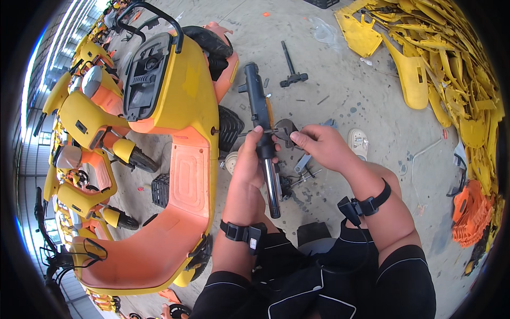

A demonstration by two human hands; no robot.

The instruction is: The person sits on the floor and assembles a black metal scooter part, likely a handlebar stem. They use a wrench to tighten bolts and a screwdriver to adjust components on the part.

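Wrapping round the black fork tube (pixel 264 150), our left hand (pixel 247 157) grips its middle, thumb along the near side and fingertips showing past the far edge. The tube is held in front of us, its bright metal end pointing back toward our lap. Our right hand (pixel 322 146), just beside it, is pinching a dark piece (pixel 285 131) between thumb and curled fingers; we cannot tell what kind of part or tool it is.

Beneath us spreads a grey concrete floor (pixel 336 109), speckled with dark, damp-looking spots and scattered scraps. On it, beyond the tube, lies a dark T-shaped stem (pixel 293 79), and farther off a crumpled clear plastic sheet (pixel 325 33). To our right, yellow body panels (pixel 457 101) are heaped high, with a stack of orange panels (pixel 472 213) near the heap's closer end. Close on our left stands a yellow and orange scooter (pixel 187 165), and past it we see more scooters (pixel 93 121) in a crowded row. Behind them rises a ribbed grey wall (pixel 31 175), with bright strips of light (pixel 65 24) overhead.
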